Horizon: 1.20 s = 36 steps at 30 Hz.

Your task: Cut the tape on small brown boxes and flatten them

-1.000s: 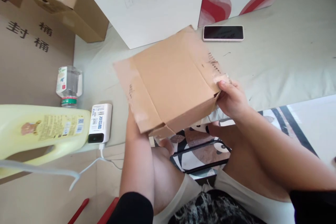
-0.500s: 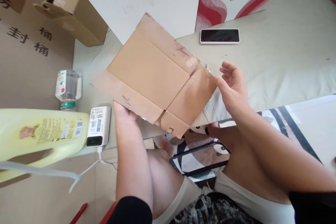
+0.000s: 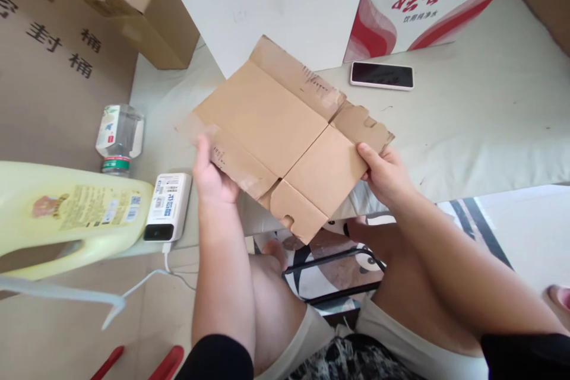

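An unfolded brown cardboard box (image 3: 267, 116) is held up in front of me, tilted, above the near edge of the pale cloth surface. Crease lines divide it into panels, and notched flaps show at its right and lower ends. My left hand (image 3: 212, 175) grips its left side, thumb on top and fingers underneath, partly hidden. On the right edge, my right hand (image 3: 383, 169) pinches the end panel between thumb and fingers, beside the notched flap.
A phone (image 3: 382, 75) lies behind the cardboard, before a red-and-white carton (image 3: 414, 12). To the left are a white power bank (image 3: 168, 208) with a cable, a clear plastic bottle (image 3: 119, 139), a yellow jug (image 3: 75, 214) and a small brown box (image 3: 164, 27).
My right hand has closed on the right end of the cardboard, where it was loosely open before. The notched flap there has swung into view. My left thumb now lies on top.
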{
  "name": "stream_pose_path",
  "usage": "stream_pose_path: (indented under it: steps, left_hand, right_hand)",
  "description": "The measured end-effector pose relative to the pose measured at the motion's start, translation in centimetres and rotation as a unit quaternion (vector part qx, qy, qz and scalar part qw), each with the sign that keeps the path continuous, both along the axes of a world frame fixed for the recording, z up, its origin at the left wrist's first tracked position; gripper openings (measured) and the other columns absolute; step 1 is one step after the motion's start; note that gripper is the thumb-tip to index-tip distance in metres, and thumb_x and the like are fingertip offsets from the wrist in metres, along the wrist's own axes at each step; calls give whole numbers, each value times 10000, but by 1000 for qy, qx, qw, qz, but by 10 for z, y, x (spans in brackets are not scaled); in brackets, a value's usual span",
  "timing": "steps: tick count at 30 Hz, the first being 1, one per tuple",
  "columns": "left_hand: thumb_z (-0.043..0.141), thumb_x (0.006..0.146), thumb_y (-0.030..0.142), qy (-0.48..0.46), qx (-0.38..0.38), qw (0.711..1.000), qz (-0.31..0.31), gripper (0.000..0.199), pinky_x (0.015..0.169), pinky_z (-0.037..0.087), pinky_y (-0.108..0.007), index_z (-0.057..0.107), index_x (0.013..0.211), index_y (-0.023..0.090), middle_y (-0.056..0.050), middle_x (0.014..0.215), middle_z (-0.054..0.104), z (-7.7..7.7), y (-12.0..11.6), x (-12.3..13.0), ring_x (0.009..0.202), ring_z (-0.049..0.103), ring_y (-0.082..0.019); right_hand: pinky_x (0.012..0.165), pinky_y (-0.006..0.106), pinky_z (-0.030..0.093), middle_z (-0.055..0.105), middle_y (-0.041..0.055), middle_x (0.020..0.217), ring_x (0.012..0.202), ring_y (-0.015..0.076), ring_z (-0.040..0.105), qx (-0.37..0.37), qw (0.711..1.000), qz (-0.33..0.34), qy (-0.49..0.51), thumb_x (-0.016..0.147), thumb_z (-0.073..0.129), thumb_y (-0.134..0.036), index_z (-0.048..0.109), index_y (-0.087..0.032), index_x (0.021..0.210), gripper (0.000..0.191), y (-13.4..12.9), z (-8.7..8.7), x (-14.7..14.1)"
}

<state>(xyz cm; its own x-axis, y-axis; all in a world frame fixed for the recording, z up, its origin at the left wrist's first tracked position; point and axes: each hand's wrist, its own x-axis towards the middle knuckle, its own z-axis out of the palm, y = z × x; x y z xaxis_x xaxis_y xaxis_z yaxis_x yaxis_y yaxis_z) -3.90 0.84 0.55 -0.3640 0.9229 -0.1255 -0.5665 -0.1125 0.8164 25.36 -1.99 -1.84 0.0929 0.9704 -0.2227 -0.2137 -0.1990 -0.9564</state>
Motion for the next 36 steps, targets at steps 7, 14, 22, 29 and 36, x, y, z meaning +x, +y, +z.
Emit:
stream_pose_path:
  steps: [7, 14, 22, 29, 36]
  left_hand:
    - [583, 900, 382, 14, -9, 999, 38, 199, 1079, 512, -339, 685, 947, 218, -65, 1137, 759, -4, 7, 0, 1259, 637, -229]
    - [478, 855, 644, -90, -39, 995, -16, 452, 775, 581, -289, 655, 912, 233, -61, 989, 741, 11, 0, 2, 921, 712, -194]
    - [509, 831, 531, -104, -71, 992, -23, 316, 650, 563, -279, 639, 786, 247, -45, 770, 662, 13, 0, 7, 678, 643, -155]
    - [553, 786, 525, -119, -81, 989, -28, 296, 623, 560, -282, 622, 783, 237, -29, 703, 631, 11, 8, 18, 637, 626, -150]
    - [522, 814, 537, -113, -69, 991, -22, 318, 630, 562, -294, 620, 788, 236, -33, 696, 615, 11, 12, 8, 630, 618, -152]
  right_hand:
    - [336, 191, 348, 511, -33, 407, 356, 72, 467, -51, 985, 165, 28, 597, 857, -673, 549, -194, 560, 570, -13, 15, -16]
    - [311, 220, 363, 534, -62, 480, 340, 72, 432, 11, 996, -85, 13, 588, 872, -535, 554, -228, 639, 445, -23, 40, 43]
    - [549, 503, 531, 606, 43, 730, 557, 238, 612, 28, 866, -418, -274, 703, 740, -461, 527, -366, 752, 238, -69, 71, 198]
    - [939, 519, 588, 645, 46, 842, 929, 286, 737, 28, 871, -397, -289, 708, 780, -424, 466, -327, 738, 330, 35, 93, 264]
    - [871, 478, 632, 701, 55, 855, 840, 224, 734, -58, 944, -212, -246, 804, 676, -363, 517, -286, 825, 178, 108, 54, 231]
